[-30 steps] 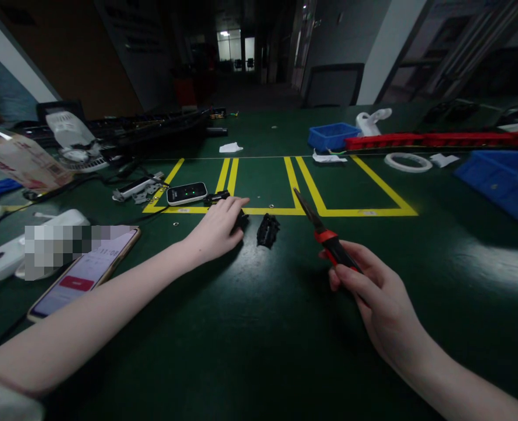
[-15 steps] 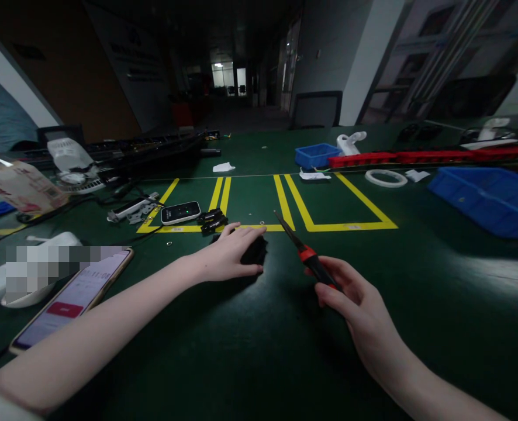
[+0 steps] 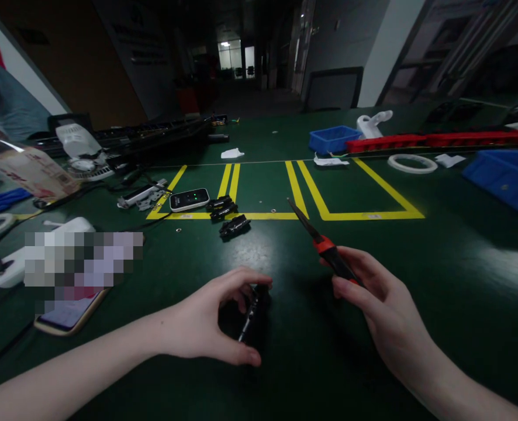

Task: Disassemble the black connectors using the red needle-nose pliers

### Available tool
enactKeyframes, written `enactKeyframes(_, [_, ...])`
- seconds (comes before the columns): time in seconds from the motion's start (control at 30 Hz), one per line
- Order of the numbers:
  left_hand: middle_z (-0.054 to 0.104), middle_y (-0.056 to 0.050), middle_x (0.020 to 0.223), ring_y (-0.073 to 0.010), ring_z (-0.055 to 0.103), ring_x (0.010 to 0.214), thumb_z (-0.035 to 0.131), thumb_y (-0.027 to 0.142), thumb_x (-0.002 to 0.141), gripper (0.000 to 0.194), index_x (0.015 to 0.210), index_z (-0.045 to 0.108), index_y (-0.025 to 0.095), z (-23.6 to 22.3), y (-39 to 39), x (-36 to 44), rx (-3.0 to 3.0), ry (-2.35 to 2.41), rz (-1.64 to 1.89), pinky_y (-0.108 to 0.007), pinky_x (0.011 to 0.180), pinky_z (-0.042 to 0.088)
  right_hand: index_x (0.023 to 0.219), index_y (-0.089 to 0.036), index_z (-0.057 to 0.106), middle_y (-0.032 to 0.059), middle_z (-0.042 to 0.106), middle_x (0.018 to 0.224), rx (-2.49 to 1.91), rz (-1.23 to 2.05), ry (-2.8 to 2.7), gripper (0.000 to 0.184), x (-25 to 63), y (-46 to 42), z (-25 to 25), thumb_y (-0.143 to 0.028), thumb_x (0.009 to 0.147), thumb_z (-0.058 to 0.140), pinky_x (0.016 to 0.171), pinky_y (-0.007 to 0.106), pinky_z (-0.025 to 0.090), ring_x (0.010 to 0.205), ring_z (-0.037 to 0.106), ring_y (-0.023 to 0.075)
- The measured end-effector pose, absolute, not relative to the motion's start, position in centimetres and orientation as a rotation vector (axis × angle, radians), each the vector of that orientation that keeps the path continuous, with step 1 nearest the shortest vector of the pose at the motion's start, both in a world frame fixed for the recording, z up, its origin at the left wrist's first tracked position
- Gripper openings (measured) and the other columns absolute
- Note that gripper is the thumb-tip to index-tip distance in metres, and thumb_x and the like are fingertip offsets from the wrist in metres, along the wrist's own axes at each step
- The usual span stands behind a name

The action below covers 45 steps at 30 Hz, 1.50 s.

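Note:
My left hand (image 3: 210,318) is curled around a small black plastic part (image 3: 251,313) near the front of the green table (image 3: 285,374), thumb and fingers gripping it. My right hand (image 3: 377,298) holds a tool with a red-and-black handle and a thin dark tip (image 3: 318,240) that points up and to the left. Another black part (image 3: 235,226) lies on the mat just short of the yellow tape line, and two more black parts (image 3: 221,206) lie on that line.
A small black device with green lights (image 3: 190,199) sits left of the yellow tape boxes (image 3: 311,190). A phone (image 3: 68,313) and white items lie at the left. Blue bins (image 3: 332,138) (image 3: 507,178), a red rail (image 3: 438,140) and a white ring (image 3: 412,164) stand at the back right.
My left hand has pulled a black part from near the yellow line toward me. One black part stays behind on the mat. My right hand with the tool has barely moved.

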<state>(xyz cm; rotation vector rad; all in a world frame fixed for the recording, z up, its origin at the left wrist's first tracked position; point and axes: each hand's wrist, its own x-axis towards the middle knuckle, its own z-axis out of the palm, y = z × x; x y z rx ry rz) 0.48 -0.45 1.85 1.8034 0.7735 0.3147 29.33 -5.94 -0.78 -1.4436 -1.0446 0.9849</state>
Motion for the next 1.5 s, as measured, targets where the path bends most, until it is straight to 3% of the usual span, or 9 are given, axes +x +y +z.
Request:
enactKeyframes(0.33, [0.068, -0.008, 0.145, -0.0284, 0.067, 0.136, 0.090, 0.006, 0.070, 0.083, 0.143, 0.060, 0.030, 0.4, -0.5, 0.5, 1.312, 0.605, 0.434, -0.049, 0.118, 0.053, 0.123, -0.038, 0.078, 0.0066, 0.077, 0.126, -1.457, 1.028, -1.033, 0.064, 29.7, -6.4, -1.5, -0.064, 0.067, 0.093, 0.091, 0.054, 0.069, 0.107, 0.076, 0.0348])
enactKeyframes(0.43, [0.067, -0.007, 0.139, -0.0278, 0.070, 0.127, 0.095, 0.012, 0.067, 0.084, 0.142, 0.060, 0.030, 0.7, -0.6, 0.4, 1.318, 0.628, 0.417, -0.046, 0.109, 0.058, 0.123, -0.038, 0.079, 0.0069, 0.077, 0.126, -1.461, 1.024, -1.026, 0.066, 29.8, -6.3, -1.5, -0.066, 0.066, 0.093, 0.094, 0.055, 0.068, 0.109, 0.075, 0.0350])
enactKeyframes(0.53, [0.070, -0.004, 0.116, -0.0241, 0.071, 0.107, 0.096, 0.019, 0.069, 0.084, 0.143, 0.058, 0.030, 1.1, -0.8, 0.4, 1.302, 0.684, 0.399, -0.038, 0.088, 0.061, 0.123, -0.036, 0.079, 0.0080, 0.077, 0.124, -1.466, 1.021, -1.030, 0.068, 29.8, -6.3, -1.5, -0.067, 0.064, 0.094, 0.096, 0.055, 0.067, 0.108, 0.075, 0.0352])
enactKeyframes(0.67, [0.067, 0.001, 0.099, -0.0188, 0.069, 0.089, 0.089, 0.013, 0.075, 0.083, 0.147, 0.053, 0.031, 1.3, -1.1, 0.6, 1.260, 0.676, 0.386, -0.031, 0.073, 0.056, 0.122, -0.035, 0.079, 0.0081, 0.077, 0.126, -1.469, 1.013, -1.034, 0.068, 29.6, -6.4, -1.5, -0.068, 0.064, 0.093, 0.095, 0.053, 0.068, 0.110, 0.075, 0.0352])
enactKeyframes(0.87, [0.067, -0.001, 0.106, -0.0175, 0.066, 0.095, 0.091, 0.014, 0.083, 0.119, 0.173, 0.015, 0.035, 0.6, -0.9, 0.7, 1.199, 0.565, 0.355, -0.031, 0.082, 0.052, 0.123, -0.033, 0.078, 0.0086, 0.078, 0.126, -1.473, 1.011, -1.062, 0.067, 29.2, -6.4, -1.0, -0.067, 0.066, 0.093, 0.096, 0.052, 0.067, 0.112, 0.076, 0.0348])
enactKeyframes(1.03, [0.063, -0.005, 0.132, -0.0146, 0.063, 0.096, 0.080, 0.008, 0.091, 0.123, 0.171, -0.004, 0.046, 0.2, -0.8, 0.0, 1.190, 0.553, 0.342, -0.029, 0.079, 0.050, 0.123, -0.032, 0.078, 0.0095, 0.078, 0.127, -1.480, 1.002, -1.076, 0.069, 29.3, -6.4, -0.9, -0.069, 0.066, 0.092, 0.096, 0.053, 0.067, 0.113, 0.076, 0.0361])
enactKeyframes(1.27, [0.062, -0.007, 0.131, -0.0170, 0.061, 0.096, 0.085, 0.013, 0.087, 0.100, 0.167, 0.029, 0.037, 0.4, -0.7, -0.2, 1.134, 0.606, 0.317, -0.029, 0.076, 0.048, 0.125, -0.034, 0.077, 0.0078, 0.077, 0.130, -1.508, 1.023, -1.077, 0.068, 29.7, -6.6, -1.5, -0.067, 0.067, 0.092, 0.094, 0.050, 0.068, 0.115, 0.076, 0.0348])
enactKeyframes(1.4, [0.066, -0.009, 0.139, -0.0163, 0.063, 0.093, 0.085, 0.022, 0.087, 0.096, 0.168, 0.036, 0.037, -0.3, -0.6, -0.3, 0.946, 0.532, 0.391, -0.026, 0.072, 0.046, 0.129, -0.034, 0.076, 0.0077, 0.076, 0.134, -1.513, 1.027, -1.083, 0.067, 29.8, -6.8, -1.5, -0.066, 0.071, 0.091, 0.096, 0.049, 0.067, 0.117, 0.076, 0.0342])
enactKeyframes(1.5, [0.069, -0.013, 0.145, -0.0183, 0.070, 0.094, 0.075, 0.036, 0.095, 0.072, 0.162, 0.050, 0.028, -0.8, -0.4, -0.3, 0.744, 0.397, 0.475, -0.029, 0.077, 0.051, 0.129, -0.035, 0.076, 0.0072, 0.075, 0.136, -1.519, 1.029, -1.078, 0.068, 29.9, -6.8, -1.6, -0.066, 0.070, 0.091, 0.096, 0.047, 0.068, 0.117, 0.075, 0.0335])
